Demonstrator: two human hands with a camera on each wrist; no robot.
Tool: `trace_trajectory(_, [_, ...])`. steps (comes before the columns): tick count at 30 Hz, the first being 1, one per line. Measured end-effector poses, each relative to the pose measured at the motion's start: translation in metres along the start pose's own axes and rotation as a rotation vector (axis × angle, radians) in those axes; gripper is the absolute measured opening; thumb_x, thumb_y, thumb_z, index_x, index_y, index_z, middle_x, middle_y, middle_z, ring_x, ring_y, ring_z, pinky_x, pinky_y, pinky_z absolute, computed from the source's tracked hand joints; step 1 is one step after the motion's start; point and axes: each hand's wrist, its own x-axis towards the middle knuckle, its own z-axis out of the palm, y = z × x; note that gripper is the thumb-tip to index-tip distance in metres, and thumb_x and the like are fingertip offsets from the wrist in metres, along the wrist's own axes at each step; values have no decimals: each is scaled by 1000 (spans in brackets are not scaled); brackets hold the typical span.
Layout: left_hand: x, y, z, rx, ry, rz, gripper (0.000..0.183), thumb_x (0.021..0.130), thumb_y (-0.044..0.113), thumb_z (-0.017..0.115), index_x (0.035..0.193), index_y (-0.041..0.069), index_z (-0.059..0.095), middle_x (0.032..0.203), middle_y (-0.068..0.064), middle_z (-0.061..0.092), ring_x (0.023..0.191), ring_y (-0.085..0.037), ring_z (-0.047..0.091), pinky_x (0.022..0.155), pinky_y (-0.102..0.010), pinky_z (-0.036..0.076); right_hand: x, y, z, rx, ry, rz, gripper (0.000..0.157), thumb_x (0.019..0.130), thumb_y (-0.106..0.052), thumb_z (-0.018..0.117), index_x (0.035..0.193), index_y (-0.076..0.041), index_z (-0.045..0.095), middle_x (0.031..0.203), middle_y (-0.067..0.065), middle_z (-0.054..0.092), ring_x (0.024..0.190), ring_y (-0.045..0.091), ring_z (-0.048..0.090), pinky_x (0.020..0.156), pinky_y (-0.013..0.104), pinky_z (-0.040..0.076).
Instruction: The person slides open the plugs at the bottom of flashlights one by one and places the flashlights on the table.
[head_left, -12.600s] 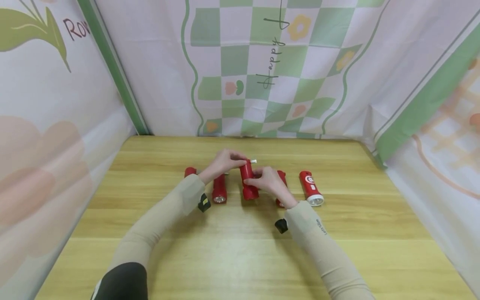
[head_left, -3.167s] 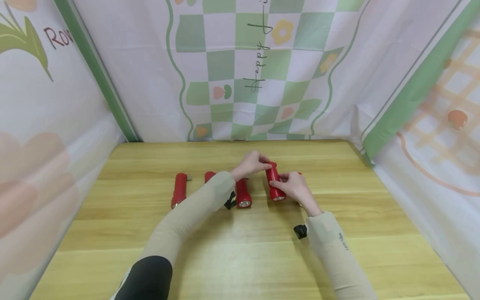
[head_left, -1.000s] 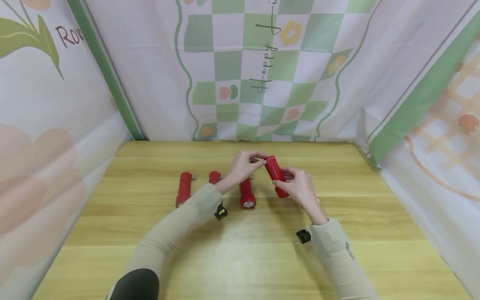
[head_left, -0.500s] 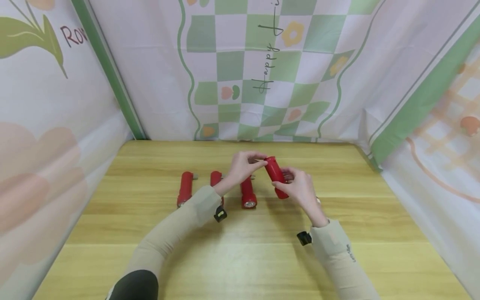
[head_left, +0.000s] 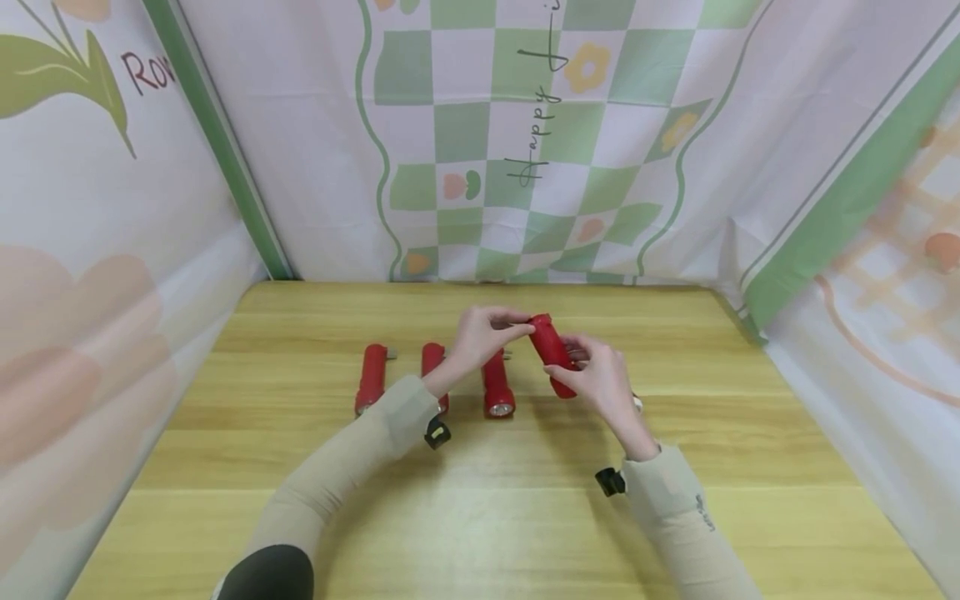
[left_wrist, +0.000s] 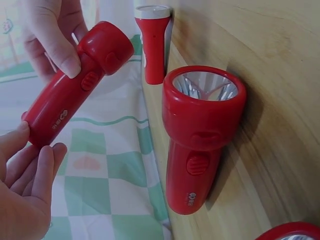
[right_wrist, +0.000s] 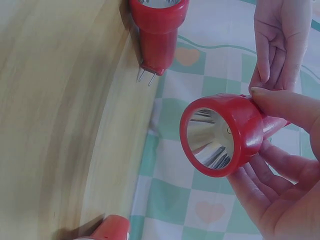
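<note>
A red flashlight (head_left: 551, 354) is held tilted above the table, its lamp end toward my right hand. My left hand (head_left: 480, 337) pinches its tail end between thumb and fingers. My right hand (head_left: 600, 375) grips the body near the lamp head, thumb on one side and fingers on the other. In the left wrist view the held flashlight's ridged switch (left_wrist: 90, 81) faces the camera. The right wrist view shows its silvery reflector (right_wrist: 210, 137). No prongs are visible on its tail in these views.
Left of the held one lie three red flashlights: a far-left one (head_left: 372, 375), one partly behind my left arm (head_left: 432, 358), and a nearer one (head_left: 497, 379). Metal prongs (right_wrist: 146, 76) stick out of one. A white-rimmed flashlight (left_wrist: 152, 50) lies right, mostly hidden in the head view.
Both hands earlier held another flashlight, which now lies on the table. Since 3.2 s ago the present one has been raised and tilted; over the last half second it barely moves.
</note>
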Motion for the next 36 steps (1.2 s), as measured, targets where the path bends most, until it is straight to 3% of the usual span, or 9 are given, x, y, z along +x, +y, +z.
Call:
trace_trajectory(8, [-4, -3, -3, -8, 3, 11, 24, 85, 26, 79, 104, 12, 78, 102, -6, 78, 88, -14, 74, 77, -25, 61, -4, 0, 1, 15, -11, -10, 47, 85, -12, 78, 126, 2, 62, 119, 24, 69, 103, 38, 70, 89, 51, 58])
trace_trajectory(17, [-5, -4, -4, -29, -9, -5, 24, 84, 26, 80, 103, 12, 79, 102, -7, 78, 82, -13, 73, 77, -42, 62, -5, 2, 2, 0, -24, -20, 49, 86, -13, 76, 130, 1, 61, 119, 25, 69, 103, 39, 70, 89, 52, 58])
trace_trajectory(24, [-5, -4, -4, -54, -15, -1, 24, 85, 25, 79, 104, 11, 79, 104, -9, 78, 87, -22, 74, 78, -53, 60, -5, 3, 3, -8, 0, -41, 49, 85, -13, 77, 130, 1, 62, 120, 25, 69, 101, 38, 70, 87, 52, 59])
trace_trajectory(27, [-5, -4, -3, -43, -15, 3, 24, 85, 25, 78, 104, 10, 79, 104, -10, 78, 85, -20, 74, 76, -50, 61, -5, 3, 4, -8, 9, -48, 49, 85, -13, 78, 129, 1, 63, 119, 25, 69, 100, 38, 71, 86, 51, 59])
trace_trajectory(33, [-6, -3, -4, -34, -23, 4, 24, 86, 24, 78, 107, 10, 78, 106, -10, 78, 79, -13, 73, 65, -27, 61, -5, 3, 3, -2, 17, -55, 48, 84, -12, 78, 128, 2, 64, 118, 25, 69, 99, 38, 71, 86, 51, 59])
trace_trajectory(36, [-6, -2, -4, -40, -32, 9, 25, 87, 23, 77, 109, 11, 77, 109, -9, 77, 83, -14, 73, 64, -23, 59, -4, 2, 2, 5, 20, -59, 47, 84, -12, 78, 127, 2, 64, 118, 25, 69, 99, 39, 71, 85, 51, 59])
